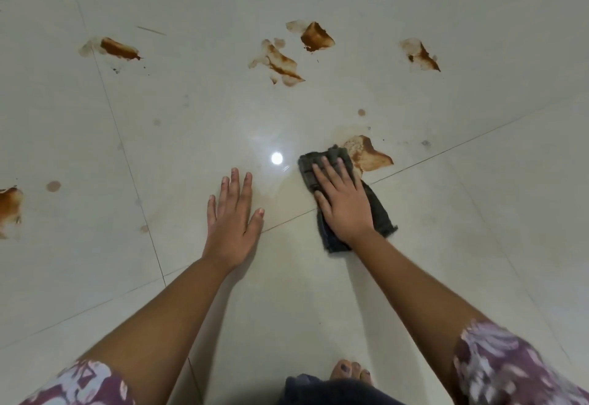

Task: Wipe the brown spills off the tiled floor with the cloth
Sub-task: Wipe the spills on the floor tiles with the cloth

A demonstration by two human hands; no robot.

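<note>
The pale, glossy tiled floor (pixel 478 245) fills the room in front of the person, crossed by thin grout lines. Both bare arms reach down to it from patterned sleeves (pixel 510 369).

The left hand (pixel 234 216) lies flat on the tile with its fingers straight and a little spread, holding nothing. The right hand (pixel 342 200) presses palm down on the dark grey cloth (pixel 379 210), fingers stretched out over it rather than curled round it.

The cloth lies across a grout line, and its far edge meets the nearest brown spill (pixel 369 156). Four more spills sit well beyond, at the far left (pixel 119 48), in the middle (pixel 280 62), just behind that (pixel 317 36) and at the far right (pixel 420 55). Another spill (pixel 9 203) shows at the left edge.

Small faint brown spots (pixel 53 186) dot the tiles, and a bright lamp reflection (pixel 276 158) shines between the hands.
</note>
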